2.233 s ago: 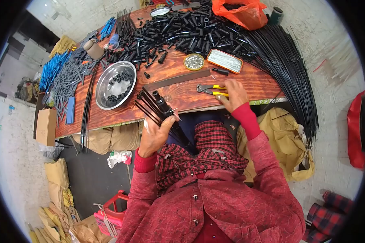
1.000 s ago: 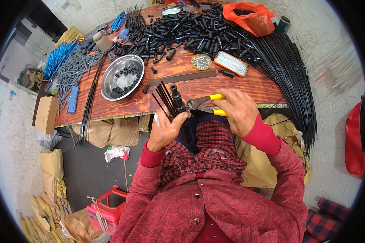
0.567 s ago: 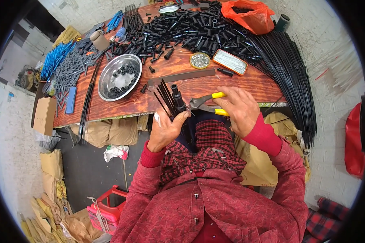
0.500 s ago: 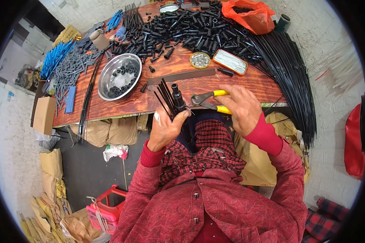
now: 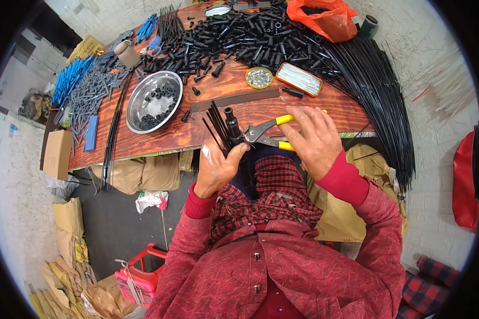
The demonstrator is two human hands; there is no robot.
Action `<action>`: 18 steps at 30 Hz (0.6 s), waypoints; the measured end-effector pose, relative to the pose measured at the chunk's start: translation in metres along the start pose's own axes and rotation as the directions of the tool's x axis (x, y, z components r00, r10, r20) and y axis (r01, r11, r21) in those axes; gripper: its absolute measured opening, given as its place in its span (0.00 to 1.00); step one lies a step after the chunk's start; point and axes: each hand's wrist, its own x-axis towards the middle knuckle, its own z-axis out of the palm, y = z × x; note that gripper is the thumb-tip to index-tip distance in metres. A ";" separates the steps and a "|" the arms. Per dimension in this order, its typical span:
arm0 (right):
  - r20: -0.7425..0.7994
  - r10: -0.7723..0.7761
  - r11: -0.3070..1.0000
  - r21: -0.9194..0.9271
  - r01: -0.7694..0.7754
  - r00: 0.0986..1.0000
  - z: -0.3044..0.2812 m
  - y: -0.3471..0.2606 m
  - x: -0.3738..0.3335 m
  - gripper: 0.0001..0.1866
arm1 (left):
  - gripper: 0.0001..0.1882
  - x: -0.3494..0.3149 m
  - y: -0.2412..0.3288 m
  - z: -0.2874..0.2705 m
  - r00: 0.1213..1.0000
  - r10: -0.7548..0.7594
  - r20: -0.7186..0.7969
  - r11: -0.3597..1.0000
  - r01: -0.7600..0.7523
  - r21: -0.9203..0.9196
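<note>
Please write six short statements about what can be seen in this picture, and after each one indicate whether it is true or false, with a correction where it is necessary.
1. The right hand holds pliers. True.
2. The left hand grips thin black rods together with a black tube. True.
3. The pliers are entirely black. False: the handles are yellow.
4. The shiny round bowl contains small black pieces. True.
5. The bowl stands to the right of the pliers. False: it stands to the left of them.
6. The right hand also grips the rods. False: only the left hand grips them.
</note>
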 end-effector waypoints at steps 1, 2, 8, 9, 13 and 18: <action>0.009 -0.001 1.000 -0.011 0.001 1.000 -0.001 0.000 0.000 0.19 | 0.05 0.000 0.000 0.000 1.000 0.004 -0.005 1.000 -0.004 0.002; 0.019 -0.002 1.000 -0.021 0.003 1.000 -0.001 0.000 0.000 0.19 | 0.05 0.000 0.000 0.000 1.000 0.004 -0.006 1.000 -0.004 0.002; 0.102 -0.094 0.996 0.016 0.093 0.990 -0.006 0.008 0.000 0.14 | 0.05 0.000 0.000 -0.002 1.000 0.010 0.014 0.999 -0.011 0.037; 0.101 -0.096 0.995 0.016 0.095 0.990 -0.006 0.009 0.000 0.14 | 0.06 -0.001 -0.003 -0.001 1.000 0.019 0.004 0.999 -0.019 0.038; 0.084 -0.147 0.988 0.063 0.142 0.986 -0.002 0.013 0.000 0.11 | 0.08 -0.003 -0.005 -0.002 1.000 0.004 -0.010 1.000 -0.004 0.002; 0.085 -0.190 0.977 0.120 0.179 0.978 -0.004 0.017 0.002 0.09 | 0.08 -0.003 -0.002 -0.006 1.000 0.024 0.012 0.999 -0.024 0.040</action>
